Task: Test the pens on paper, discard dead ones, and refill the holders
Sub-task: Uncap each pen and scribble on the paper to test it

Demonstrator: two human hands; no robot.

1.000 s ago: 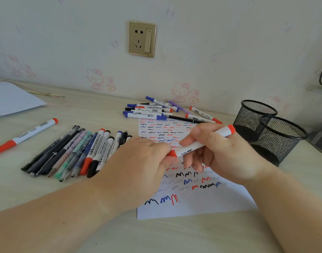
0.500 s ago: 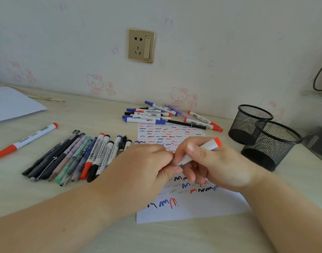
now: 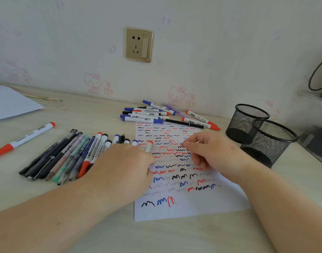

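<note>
Care counts as our left hand [image 3: 128,161] pinches the red marker [image 3: 148,147] toward the row [image 3: 69,157] at nine o'clock, laying it parallel, while our right hand [image 3: 209,152] hangs loosely curled, holding nothing.

gold wall socket [image 3: 139,45], cat stickers [image 3: 180,96], beige desk [image 3: 94,110]

Single head-worn wide-angle view, looking forward and down across the desk [image 3: 87,114] toward the wall [image 3: 211,42]. Sitting close over the scribbled paper [image 3: 189,207], with both forearms entering from the lower edge. Bending straight lines toward the frame margins.
</note>
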